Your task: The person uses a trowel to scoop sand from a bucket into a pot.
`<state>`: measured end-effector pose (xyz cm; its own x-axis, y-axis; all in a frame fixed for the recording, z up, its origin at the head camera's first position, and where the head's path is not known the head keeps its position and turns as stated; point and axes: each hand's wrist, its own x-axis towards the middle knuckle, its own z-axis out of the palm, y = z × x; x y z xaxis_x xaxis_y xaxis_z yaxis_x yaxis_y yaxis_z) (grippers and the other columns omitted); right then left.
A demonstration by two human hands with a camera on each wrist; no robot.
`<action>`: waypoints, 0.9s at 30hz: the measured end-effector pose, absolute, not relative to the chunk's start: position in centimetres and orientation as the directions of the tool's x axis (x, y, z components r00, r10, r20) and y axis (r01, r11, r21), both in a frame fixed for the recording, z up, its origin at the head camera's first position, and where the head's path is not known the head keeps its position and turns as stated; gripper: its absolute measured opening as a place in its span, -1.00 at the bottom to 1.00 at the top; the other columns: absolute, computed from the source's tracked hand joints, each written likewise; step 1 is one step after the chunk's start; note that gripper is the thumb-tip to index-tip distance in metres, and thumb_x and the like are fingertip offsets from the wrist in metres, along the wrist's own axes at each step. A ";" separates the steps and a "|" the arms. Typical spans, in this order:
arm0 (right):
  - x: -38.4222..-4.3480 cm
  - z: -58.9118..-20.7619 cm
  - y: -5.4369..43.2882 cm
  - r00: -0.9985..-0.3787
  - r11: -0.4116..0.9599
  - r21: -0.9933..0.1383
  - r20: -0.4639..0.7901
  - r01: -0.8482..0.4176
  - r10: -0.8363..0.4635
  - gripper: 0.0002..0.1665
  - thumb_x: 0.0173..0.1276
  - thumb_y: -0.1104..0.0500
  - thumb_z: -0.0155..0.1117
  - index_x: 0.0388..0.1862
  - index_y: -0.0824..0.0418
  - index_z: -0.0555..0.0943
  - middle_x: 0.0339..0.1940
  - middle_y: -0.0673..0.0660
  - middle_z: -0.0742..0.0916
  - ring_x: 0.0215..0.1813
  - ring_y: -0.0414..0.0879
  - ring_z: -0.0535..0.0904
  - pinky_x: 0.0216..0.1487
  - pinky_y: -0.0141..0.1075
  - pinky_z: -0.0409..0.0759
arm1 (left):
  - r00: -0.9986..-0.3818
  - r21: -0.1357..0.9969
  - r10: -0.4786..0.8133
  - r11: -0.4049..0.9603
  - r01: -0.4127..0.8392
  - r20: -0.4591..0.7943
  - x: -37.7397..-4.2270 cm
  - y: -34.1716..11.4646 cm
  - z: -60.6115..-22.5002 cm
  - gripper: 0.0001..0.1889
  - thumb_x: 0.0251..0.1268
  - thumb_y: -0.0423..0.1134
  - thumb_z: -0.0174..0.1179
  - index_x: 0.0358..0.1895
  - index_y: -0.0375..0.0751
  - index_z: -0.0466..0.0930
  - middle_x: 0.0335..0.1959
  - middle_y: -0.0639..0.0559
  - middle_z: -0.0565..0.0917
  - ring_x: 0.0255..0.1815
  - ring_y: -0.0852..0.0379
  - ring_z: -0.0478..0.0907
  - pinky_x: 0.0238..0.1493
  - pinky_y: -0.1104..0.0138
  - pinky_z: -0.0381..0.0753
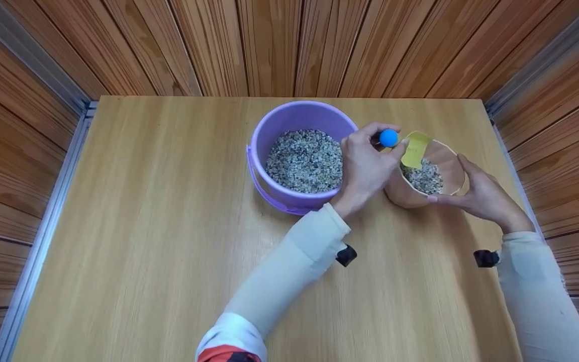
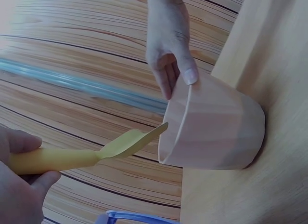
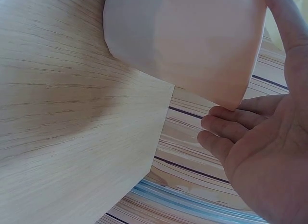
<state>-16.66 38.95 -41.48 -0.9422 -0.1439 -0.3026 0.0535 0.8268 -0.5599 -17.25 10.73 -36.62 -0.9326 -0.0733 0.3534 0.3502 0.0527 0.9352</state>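
Observation:
My left hand [image 1: 367, 158] grips the yellow handle of a small trowel [image 2: 53, 159], whose blue end cap [image 1: 388, 138] points up in the head view. The trowel's yellow blade slants down over the rim of a pale pink flowerpot [image 1: 404, 195]; in the left wrist view its tip overlaps the mouth. Coarse gravel [image 1: 425, 177] lies inside the pot. At the pot's right side, my right hand [image 1: 488, 193] holds the rim between thumb and fingers, palm off the wall. The pot stands on the table, its base hidden partly by its own wall in the head view.
A purple bucket [image 1: 302, 111] with grey gravel [image 1: 304, 161] stands left of the pot, its handle [image 1: 257, 178] folded down along the side. My left forearm crosses in front of it. Wood-panelled walls [image 1: 274, 50] with metal rails [image 1: 48, 211] enclose the wooden table [image 1: 159, 226].

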 end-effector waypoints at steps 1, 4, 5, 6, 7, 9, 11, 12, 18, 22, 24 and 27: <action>-16.7 -41.5 38.9 -0.942 0.828 -0.558 -0.305 0.056 -0.142 0.54 0.14 -0.25 0.57 0.66 0.27 -0.31 0.64 0.43 -0.06 0.59 0.44 -0.12 0.45 0.39 0.03 | -0.934 0.937 -0.076 0.043 0.347 0.350 -17.2 10.7 -36.6 -0.75 0.10 -0.42 0.51 -0.13 -0.36 0.75 -0.18 -0.11 0.79 -0.14 0.26 0.73 -0.07 0.58 0.62; -16.7 -41.4 39.0 -0.939 0.829 -0.555 -0.314 0.062 -0.140 0.55 0.14 -0.26 0.56 0.66 0.24 -0.32 0.65 0.41 -0.07 0.59 0.44 -0.13 0.45 0.40 0.02 | -0.936 0.939 -0.074 0.031 0.342 0.343 -17.1 10.5 -36.4 -0.75 0.10 -0.41 0.51 -0.13 -0.34 0.75 -0.18 -0.11 0.79 -0.13 0.29 0.72 -0.07 0.58 0.62; -16.7 -41.4 39.0 -0.939 0.830 -0.555 -0.313 0.059 -0.142 0.54 0.14 -0.26 0.56 0.67 0.23 -0.32 0.65 0.41 -0.07 0.59 0.44 -0.13 0.45 0.40 0.02 | -0.936 0.939 -0.072 0.038 0.342 0.344 -17.1 10.4 -36.3 -0.75 0.11 -0.40 0.52 -0.14 -0.34 0.75 -0.18 -0.10 0.79 -0.13 0.31 0.72 -0.07 0.58 0.62; -16.7 -41.4 39.0 -0.939 0.831 -0.554 -0.311 0.056 -0.144 0.54 0.14 -0.27 0.56 0.67 0.23 -0.32 0.65 0.41 -0.07 0.59 0.45 -0.12 0.44 0.41 0.02 | -0.935 0.938 -0.073 0.036 0.344 0.346 -17.1 10.3 -36.3 -0.75 0.11 -0.40 0.52 -0.14 -0.34 0.75 -0.18 -0.11 0.79 -0.13 0.29 0.72 -0.07 0.58 0.62; -16.6 -41.4 39.0 -0.940 0.832 -0.553 -0.307 0.050 -0.147 0.54 0.14 -0.26 0.56 0.67 0.23 -0.31 0.65 0.41 -0.06 0.59 0.45 -0.12 0.44 0.41 0.03 | -0.935 0.938 -0.075 0.039 0.345 0.347 -17.0 10.3 -36.2 -0.75 0.11 -0.39 0.52 -0.13 -0.33 0.75 -0.18 -0.11 0.79 -0.14 0.29 0.72 -0.06 0.58 0.62; -16.6 -41.5 39.0 -0.941 0.832 -0.553 -0.301 0.043 -0.151 0.53 0.14 -0.26 0.56 0.67 0.24 -0.31 0.64 0.41 -0.05 0.59 0.45 -0.11 0.44 0.41 0.03 | -0.936 0.940 -0.085 0.030 0.340 0.341 -17.0 10.1 -36.2 -0.75 0.11 -0.39 0.52 -0.14 -0.33 0.75 -0.18 -0.11 0.80 -0.15 0.29 0.73 -0.08 0.57 0.63; -16.6 -41.5 39.1 -0.942 0.833 -0.552 -0.300 0.043 -0.151 0.53 0.15 -0.25 0.56 0.67 0.25 -0.30 0.64 0.42 -0.05 0.59 0.45 -0.11 0.44 0.41 0.04 | -0.940 0.945 -0.101 -0.001 0.326 0.325 -17.1 10.0 -36.1 -0.76 0.09 -0.41 0.52 -0.15 -0.35 0.75 -0.20 -0.13 0.79 -0.17 0.24 0.74 -0.10 0.56 0.64; -16.6 -41.5 39.1 -0.942 0.832 -0.553 -0.300 0.044 -0.150 0.53 0.15 -0.25 0.56 0.67 0.25 -0.30 0.64 0.42 -0.05 0.59 0.45 -0.11 0.44 0.40 0.03 | -0.943 0.948 -0.111 -0.024 0.317 0.313 -17.1 9.9 -36.1 -0.76 0.09 -0.42 0.52 -0.16 -0.36 0.75 -0.21 -0.15 0.79 -0.19 0.24 0.75 -0.11 0.54 0.66; -16.6 -41.6 39.1 -0.945 0.830 -0.556 -0.287 0.032 -0.156 0.52 0.15 -0.24 0.56 0.66 0.27 -0.29 0.63 0.44 -0.04 0.59 0.45 -0.10 0.45 0.40 0.04 | -0.961 0.957 -0.170 -0.157 0.243 0.217 -17.3 8.9 -35.8 -0.78 0.04 -0.46 0.53 -0.22 -0.40 0.75 -0.29 -0.15 0.78 -0.27 0.33 0.72 -0.15 0.46 0.71; -16.6 -41.5 39.2 -0.947 0.827 -0.561 -0.276 0.019 -0.166 0.51 0.16 -0.22 0.57 0.66 0.29 -0.28 0.63 0.45 -0.02 0.58 0.46 -0.08 0.44 0.40 0.05 | -0.966 0.947 -0.196 -0.242 0.212 0.166 -17.2 7.7 -35.3 -0.79 0.04 -0.48 0.53 -0.24 -0.40 0.75 -0.33 -0.10 0.77 -0.30 0.26 0.74 -0.18 0.38 0.74; -16.6 -41.5 39.2 -0.947 0.825 -0.564 -0.275 0.018 -0.167 0.51 0.16 -0.21 0.57 0.66 0.29 -0.28 0.63 0.46 -0.02 0.58 0.46 -0.08 0.44 0.40 0.06 | -0.968 0.939 -0.204 -0.279 0.202 0.148 -17.2 6.9 -35.0 -0.80 0.05 -0.48 0.52 -0.24 -0.41 0.74 -0.34 -0.08 0.77 -0.30 0.20 0.75 -0.18 0.33 0.76; -16.6 -41.5 39.2 -0.946 0.823 -0.567 -0.280 0.026 -0.163 0.51 0.16 -0.21 0.57 0.66 0.30 -0.28 0.62 0.47 -0.04 0.58 0.47 -0.09 0.44 0.39 0.06 | -0.968 0.928 -0.217 -0.319 0.192 0.126 -17.3 5.4 -34.5 -0.79 0.05 -0.50 0.52 -0.23 -0.43 0.73 -0.34 -0.09 0.77 -0.28 0.12 0.76 -0.17 0.29 0.76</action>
<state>-16.56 39.24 -41.46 -0.9461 -0.1630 -0.2798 0.0257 0.8235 -0.5667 -17.28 5.39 -34.49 -0.9680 -0.2173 0.1257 0.1922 -0.3190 0.9281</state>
